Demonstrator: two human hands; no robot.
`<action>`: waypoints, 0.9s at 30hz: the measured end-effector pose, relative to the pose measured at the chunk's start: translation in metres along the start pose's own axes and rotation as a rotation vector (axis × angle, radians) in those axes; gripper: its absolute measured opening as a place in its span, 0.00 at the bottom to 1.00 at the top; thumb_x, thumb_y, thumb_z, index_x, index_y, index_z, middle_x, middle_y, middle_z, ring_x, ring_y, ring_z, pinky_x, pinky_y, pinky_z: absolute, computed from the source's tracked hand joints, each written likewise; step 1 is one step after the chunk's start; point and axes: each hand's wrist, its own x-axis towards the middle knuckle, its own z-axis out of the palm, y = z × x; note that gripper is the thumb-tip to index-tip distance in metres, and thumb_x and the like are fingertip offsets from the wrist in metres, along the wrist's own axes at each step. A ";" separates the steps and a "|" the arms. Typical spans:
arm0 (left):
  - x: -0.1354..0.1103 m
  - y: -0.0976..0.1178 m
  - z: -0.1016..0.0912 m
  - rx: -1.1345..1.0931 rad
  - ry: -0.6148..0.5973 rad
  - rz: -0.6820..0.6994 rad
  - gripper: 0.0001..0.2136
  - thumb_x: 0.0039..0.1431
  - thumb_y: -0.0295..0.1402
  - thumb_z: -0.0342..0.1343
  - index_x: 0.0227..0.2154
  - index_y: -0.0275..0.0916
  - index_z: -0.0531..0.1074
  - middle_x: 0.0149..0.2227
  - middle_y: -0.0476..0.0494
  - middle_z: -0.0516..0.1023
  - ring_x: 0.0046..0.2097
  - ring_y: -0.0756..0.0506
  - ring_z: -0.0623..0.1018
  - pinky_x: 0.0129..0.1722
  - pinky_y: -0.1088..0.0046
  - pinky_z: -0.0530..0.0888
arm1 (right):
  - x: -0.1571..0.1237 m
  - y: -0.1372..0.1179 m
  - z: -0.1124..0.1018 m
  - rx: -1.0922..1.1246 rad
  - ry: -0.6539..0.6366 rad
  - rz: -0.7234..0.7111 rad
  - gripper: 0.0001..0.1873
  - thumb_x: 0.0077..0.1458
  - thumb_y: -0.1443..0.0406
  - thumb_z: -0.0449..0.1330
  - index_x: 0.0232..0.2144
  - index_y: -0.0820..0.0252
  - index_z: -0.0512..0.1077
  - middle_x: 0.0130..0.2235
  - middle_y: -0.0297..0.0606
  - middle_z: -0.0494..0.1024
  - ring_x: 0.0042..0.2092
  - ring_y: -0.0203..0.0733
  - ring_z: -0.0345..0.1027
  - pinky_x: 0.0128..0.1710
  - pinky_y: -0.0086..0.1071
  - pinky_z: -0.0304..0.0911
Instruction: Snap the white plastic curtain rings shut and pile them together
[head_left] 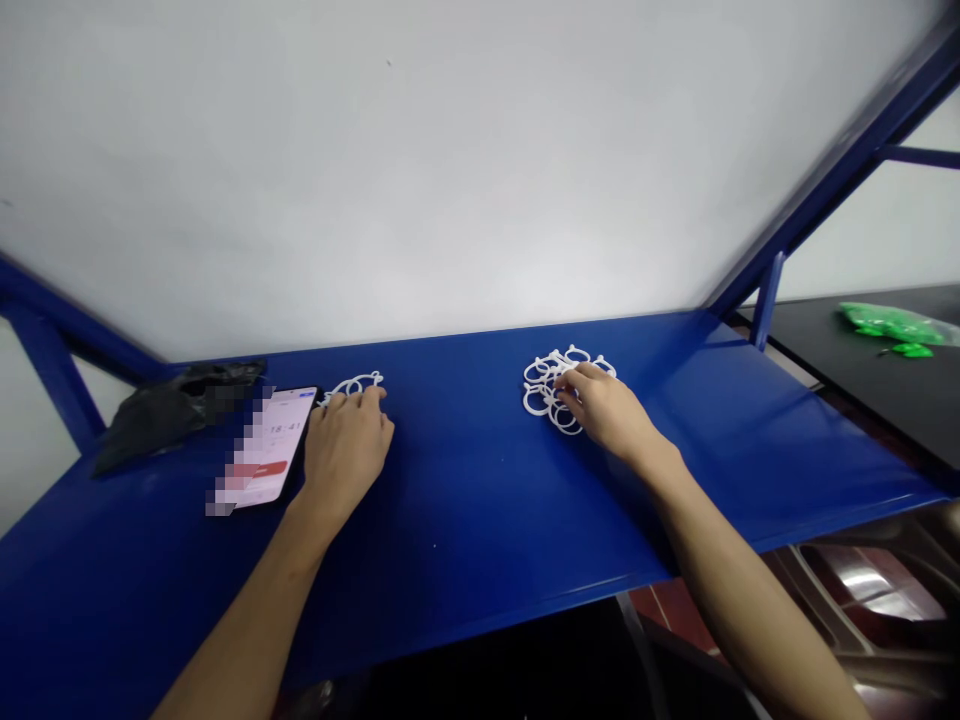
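On the left, small white plastic rings (350, 385) lie beside a phone (281, 435). My left hand (346, 440) is over their near side, its fingers bent down close together. The fingertips are hidden, so whatever they hold cannot be made out. Farther right lies a heap of white rings (536, 400) with little knobs on their rims. Over the right part of this heap is my right hand (604, 405), thumb and forefinger closed on a ring at the heap's middle. The hand covers some rings there.
A crumpled black plastic bag (161, 415) lies behind and left of the phone. The blue tabletop (457, 470) ends at a white wall (450, 180), with blue slanting posts at both sides. To the right, a black table (847, 380) bears a bag of green pieces (896, 325).
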 end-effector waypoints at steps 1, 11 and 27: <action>0.000 0.001 -0.001 -0.013 0.007 -0.012 0.17 0.63 0.31 0.45 0.48 0.33 0.74 0.41 0.31 0.81 0.48 0.30 0.76 0.45 0.52 0.71 | 0.000 0.000 0.000 0.004 0.019 -0.006 0.08 0.64 0.68 0.57 0.43 0.60 0.75 0.43 0.45 0.78 0.42 0.46 0.74 0.38 0.37 0.67; -0.001 0.004 -0.001 0.010 -0.066 -0.003 0.15 0.65 0.31 0.48 0.50 0.33 0.72 0.38 0.33 0.82 0.47 0.31 0.78 0.46 0.53 0.69 | -0.001 -0.011 0.000 0.013 0.133 -0.051 0.12 0.67 0.65 0.53 0.44 0.62 0.75 0.41 0.46 0.78 0.41 0.47 0.73 0.39 0.38 0.68; 0.000 0.006 -0.010 -0.315 -0.003 -0.017 0.13 0.59 0.31 0.52 0.46 0.37 0.71 0.30 0.42 0.79 0.41 0.36 0.80 0.45 0.56 0.73 | -0.009 -0.044 0.026 0.208 0.024 -0.336 0.13 0.68 0.64 0.52 0.45 0.61 0.76 0.40 0.45 0.77 0.42 0.45 0.72 0.43 0.41 0.70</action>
